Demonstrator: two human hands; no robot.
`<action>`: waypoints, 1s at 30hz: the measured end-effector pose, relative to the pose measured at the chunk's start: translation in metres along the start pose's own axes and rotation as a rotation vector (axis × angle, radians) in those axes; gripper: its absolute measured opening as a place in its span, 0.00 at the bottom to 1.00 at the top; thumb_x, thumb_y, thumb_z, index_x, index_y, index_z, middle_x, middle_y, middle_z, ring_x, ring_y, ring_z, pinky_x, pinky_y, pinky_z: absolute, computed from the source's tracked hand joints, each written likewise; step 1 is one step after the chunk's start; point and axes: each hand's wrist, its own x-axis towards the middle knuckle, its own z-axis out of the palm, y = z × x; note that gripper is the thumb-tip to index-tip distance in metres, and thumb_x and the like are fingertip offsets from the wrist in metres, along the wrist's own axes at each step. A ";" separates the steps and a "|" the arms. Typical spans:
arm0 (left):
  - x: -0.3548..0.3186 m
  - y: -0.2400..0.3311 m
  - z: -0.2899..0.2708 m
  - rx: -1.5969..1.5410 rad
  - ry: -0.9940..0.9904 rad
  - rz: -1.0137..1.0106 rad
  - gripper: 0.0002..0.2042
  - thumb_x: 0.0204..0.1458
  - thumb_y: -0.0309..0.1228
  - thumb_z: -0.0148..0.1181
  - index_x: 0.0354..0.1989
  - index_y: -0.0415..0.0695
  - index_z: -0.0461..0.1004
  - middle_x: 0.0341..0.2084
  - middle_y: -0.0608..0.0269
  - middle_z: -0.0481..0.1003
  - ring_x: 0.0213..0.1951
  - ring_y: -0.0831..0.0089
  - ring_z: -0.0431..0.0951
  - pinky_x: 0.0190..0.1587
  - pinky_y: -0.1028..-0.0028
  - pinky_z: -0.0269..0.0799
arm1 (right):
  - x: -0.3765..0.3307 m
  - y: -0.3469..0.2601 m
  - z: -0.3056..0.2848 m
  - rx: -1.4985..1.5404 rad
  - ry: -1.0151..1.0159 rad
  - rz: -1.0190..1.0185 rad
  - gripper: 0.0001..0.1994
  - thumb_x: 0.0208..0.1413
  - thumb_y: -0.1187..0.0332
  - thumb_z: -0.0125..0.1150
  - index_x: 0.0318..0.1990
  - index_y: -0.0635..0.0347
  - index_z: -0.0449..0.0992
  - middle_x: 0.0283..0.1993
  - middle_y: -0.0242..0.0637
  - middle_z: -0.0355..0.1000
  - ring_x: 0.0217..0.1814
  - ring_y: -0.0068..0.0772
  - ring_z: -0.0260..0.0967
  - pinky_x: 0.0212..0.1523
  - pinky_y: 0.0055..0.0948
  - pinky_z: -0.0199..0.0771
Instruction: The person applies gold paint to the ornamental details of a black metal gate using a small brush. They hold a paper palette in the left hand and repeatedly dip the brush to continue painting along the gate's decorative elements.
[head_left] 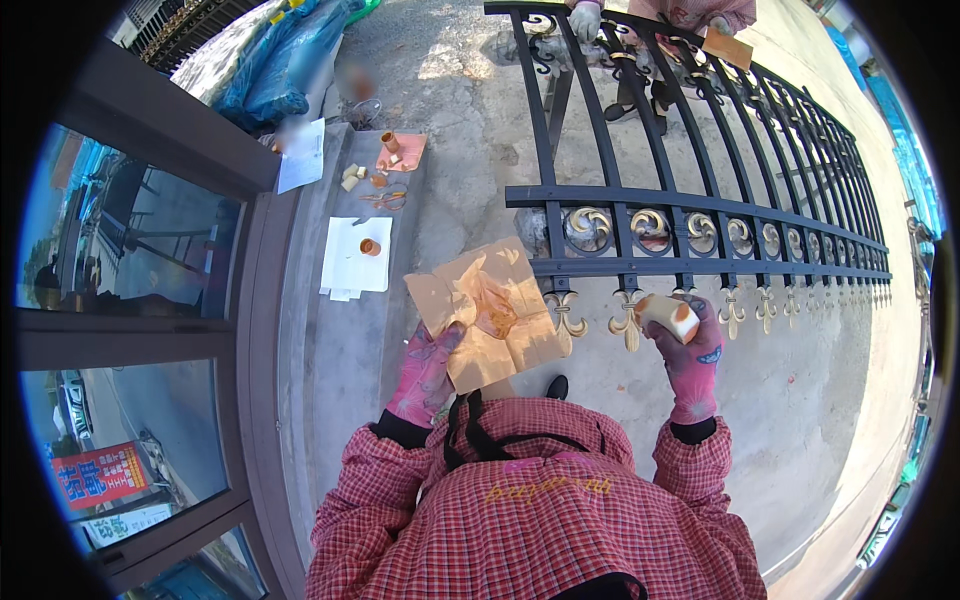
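My left hand (425, 372), in a pink glove, grips the lower left edge of a creased brown paper sheet (495, 310) smeared with gold paint. My right hand (690, 360), gloved too, is closed on a pale sponge block (668, 315) with a gold-stained face. The sponge is held against the gold fleur-de-lis tips of a black iron fence panel (700, 205) that lies flat over the concrete. The paper sits just left of those tips.
On the grey ledge at left lie white paper sheets (355, 262), a small copper-coloured cup (370, 247), a pink tray (402, 152) and sponge bits. Glass windows (130, 300) line the left. Another person (660, 30) in gloves works at the fence's far end.
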 end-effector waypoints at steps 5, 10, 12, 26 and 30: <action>0.026 0.010 -0.012 0.018 -0.088 -0.039 0.20 0.57 0.22 0.51 0.58 0.42 0.59 0.51 0.60 0.68 0.52 0.68 0.71 0.52 0.69 0.72 | 0.015 -0.051 0.077 -0.291 -0.218 -0.173 0.25 0.31 0.78 0.71 0.43 0.58 0.72 0.40 0.40 0.73 0.40 0.43 0.72 0.38 0.34 0.73; 0.050 0.014 -0.018 0.065 -0.183 -0.099 0.20 0.56 0.21 0.50 0.58 0.41 0.60 0.50 0.60 0.69 0.50 0.69 0.72 0.50 0.71 0.73 | 0.023 -0.064 0.119 -0.521 -0.384 -0.282 0.26 0.29 0.73 0.71 0.43 0.54 0.72 0.44 0.37 0.72 0.46 0.44 0.69 0.45 0.37 0.70; 0.058 0.018 -0.012 0.096 -0.192 -0.094 0.20 0.56 0.20 0.50 0.58 0.41 0.60 0.50 0.61 0.69 0.49 0.70 0.73 0.50 0.71 0.73 | 0.031 -0.058 0.126 -0.635 -0.472 -0.304 0.26 0.28 0.73 0.71 0.42 0.54 0.72 0.44 0.36 0.72 0.47 0.44 0.68 0.45 0.37 0.70; 0.109 0.021 0.011 0.072 -0.064 -0.107 0.20 0.56 0.22 0.51 0.58 0.40 0.61 0.49 0.62 0.69 0.49 0.74 0.71 0.51 0.74 0.70 | 0.106 0.005 0.084 -0.254 -0.145 0.400 0.21 0.40 0.71 0.69 0.44 0.61 0.70 0.33 0.40 0.74 0.31 0.32 0.74 0.31 0.29 0.73; 0.122 0.027 0.010 0.041 -0.002 -0.104 0.21 0.56 0.23 0.52 0.59 0.41 0.60 0.50 0.62 0.68 0.50 0.73 0.71 0.52 0.72 0.70 | 0.131 0.061 0.096 -0.313 0.050 0.274 0.19 0.42 0.71 0.68 0.43 0.63 0.69 0.32 0.41 0.74 0.28 0.31 0.74 0.29 0.27 0.73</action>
